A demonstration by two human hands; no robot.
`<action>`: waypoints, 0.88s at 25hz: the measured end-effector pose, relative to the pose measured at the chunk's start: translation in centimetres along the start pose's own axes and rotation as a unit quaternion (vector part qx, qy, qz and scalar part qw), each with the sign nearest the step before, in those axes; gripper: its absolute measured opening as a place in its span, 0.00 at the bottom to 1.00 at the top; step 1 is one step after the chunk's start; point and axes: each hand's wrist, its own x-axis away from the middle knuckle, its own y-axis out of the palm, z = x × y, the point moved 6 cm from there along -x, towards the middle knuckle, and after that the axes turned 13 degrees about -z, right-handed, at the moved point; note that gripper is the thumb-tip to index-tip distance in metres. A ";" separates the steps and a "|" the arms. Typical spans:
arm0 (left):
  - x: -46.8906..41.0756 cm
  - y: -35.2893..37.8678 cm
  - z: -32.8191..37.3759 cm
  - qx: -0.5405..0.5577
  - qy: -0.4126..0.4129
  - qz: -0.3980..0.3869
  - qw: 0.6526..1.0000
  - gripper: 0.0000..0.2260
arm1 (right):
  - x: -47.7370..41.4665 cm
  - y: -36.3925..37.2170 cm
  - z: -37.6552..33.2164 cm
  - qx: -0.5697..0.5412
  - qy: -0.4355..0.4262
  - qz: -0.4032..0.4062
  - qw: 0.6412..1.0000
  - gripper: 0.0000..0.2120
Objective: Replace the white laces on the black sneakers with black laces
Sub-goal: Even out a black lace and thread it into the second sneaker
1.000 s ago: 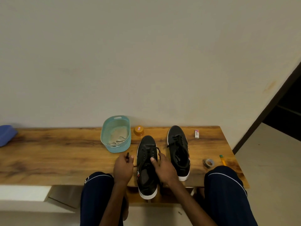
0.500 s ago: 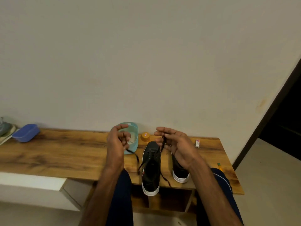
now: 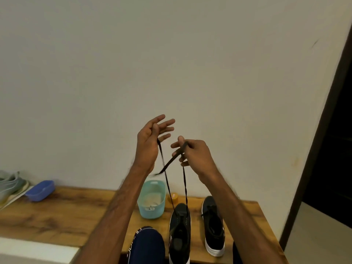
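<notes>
While both hands hang raised in front of the pale wall, 1 black lace (image 3: 174, 156) runs from them down to the shoe below.

Left hand (image 3: 148, 143): thumb presses the lace against the forefinger in a pinch; the other fingers (image 3: 167, 128) are straight and spread apart.

Right hand (image 3: 196, 153): thumb and forefinger clamped on the other strand, remaining fingers curled loosely beneath. A loose end trails from this pinch down and to the left, crossing the left hand's strand.

Both strands drop close together and meet at the front eyelets of the near sneaker (image 3: 180, 231): black, white sole, toe toward the wall, heel at the near edge of the worktop (image 3: 57, 216).

Second sneaker (image 3: 213, 225) is just beside it on the right, parallel and not touching, with black laces threaded.

Teal basket (image 3: 151, 212) stands left of the near sneaker's toe; its pale contents are too blurred to name. Small orange round thing (image 3: 173, 198) sits behind the toe, near the wall. Blue tub (image 3: 40, 190) is far left, with pale shoes (image 3: 11, 183) beyond it at the frame edge. 1 knee in dark blue cloth (image 3: 148, 242) is in front of the worktop's edge.
</notes>
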 end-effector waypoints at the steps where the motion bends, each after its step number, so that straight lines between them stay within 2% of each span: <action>1: -0.7 -0.3 0.7 -0.005 0.007 -0.004 1.000 0.16 | -0.3 -0.2 -0.9 0.065 0.011 0.009 0.998 0.22; 4: -2.2 -0.6 2.0 -0.030 0.001 -0.025 0.999 0.16 | -1.4 -0.9 -3.7 0.231 0.019 0.053 0.971 0.25; 6: -2.4 0.0 2.3 -0.044 -0.009 -0.052 0.998 0.17 | -2.2 -0.5 -4.8 0.277 -0.003 0.040 0.960 0.23; 9: -1.6 0.5 1.7 -0.054 -0.010 -0.063 0.996 0.16 | -2.6 1.6 -3.6 0.222 -0.044 -0.029 0.974 0.20; 11: -0.3 -0.4 0.3 -0.008 -0.010 -0.021 1.000 0.15 | -2.3 1.9 -0.6 0.166 -0.033 -0.019 0.985 0.20; 12: 0.7 -1.2 -0.9 0.016 -0.020 0.016 1.000 0.14 | -2.0 1.6 1.7 0.095 -0.014 -0.010 0.995 0.20; 14: 3.3 -3.4 -4.7 -0.016 -0.071 0.099 0.992 0.13 | -0.9 1.3 7.4 -0.068 0.029 -0.014 0.997 0.20; 16: 5.9 -4.6 -10.0 -0.103 -0.148 0.120 0.976 0.13 | 0.3 0.9 13.5 -0.125 0.077 -0.006 0.989 0.18; 20: 10.5 -3.6 -23.2 -0.216 -0.345 0.035 0.913 0.11 | 1.7 0.6 25.2 -0.075 0.183 0.039 0.979 0.16; 22: 12.4 -2.3 -28.8 -0.258 -0.421 -0.021 0.869 0.10 | 1.8 1.5 30.6 -0.029 0.237 0.011 0.971 0.13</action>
